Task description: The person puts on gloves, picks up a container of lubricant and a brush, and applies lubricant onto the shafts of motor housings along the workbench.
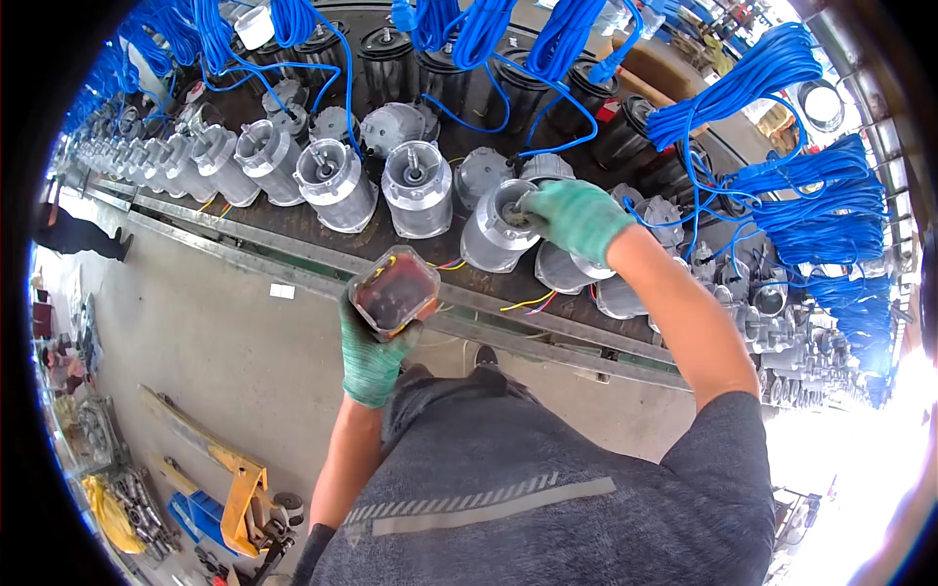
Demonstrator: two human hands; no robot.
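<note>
Metal housing (491, 242) under our right hand (578, 217) stands at the front of the bench (283, 234), in a crowded row with its open mouth upward. Our gloved right fingers are curled in at that mouth; we cannot tell whether they pinch anything. Our left hand (371, 363) is part-closed around a clear tub (394, 290) of dark reddish stuff, held just off the bench's edge.

We judge the tub the likeliest trouble: with no support but our grip, a slick glove or a tilt could spill it onto the floor (215, 303). A careless push of the right hand might tip the housing against the neighbouring housing (565, 266). The yellow wire (526, 305) trailing near the front could snag on a sleeve or glove, and smears inside the mouth could come from soiled fingertips.
</note>
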